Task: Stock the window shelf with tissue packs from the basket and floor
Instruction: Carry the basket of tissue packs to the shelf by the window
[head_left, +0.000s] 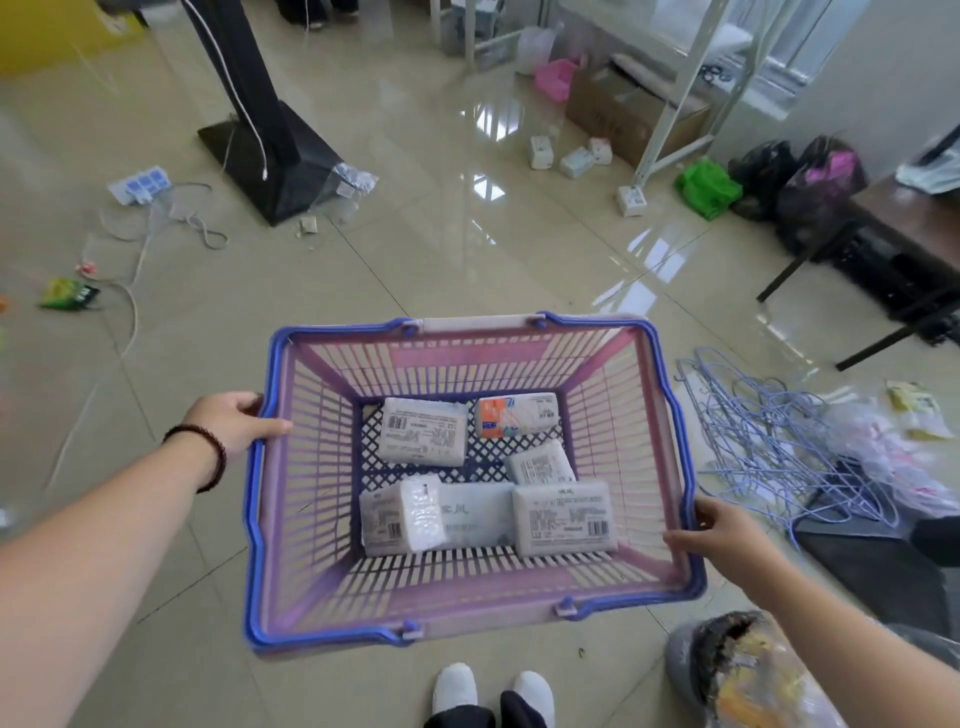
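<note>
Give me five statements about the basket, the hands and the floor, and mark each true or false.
1. Both hands grip the basket rim, the left hand on one side and the right hand on the other. True.
2. The basket is empty. False: several tissue packs lie on its bottom.
3. A few small packs lie on the floor near the white shelf frame. True.
4. The bracelet is on the right wrist. False: it is on the left wrist.
5. The blue hangers lie inside the basket. False: they lie on the floor to its right.
</note>
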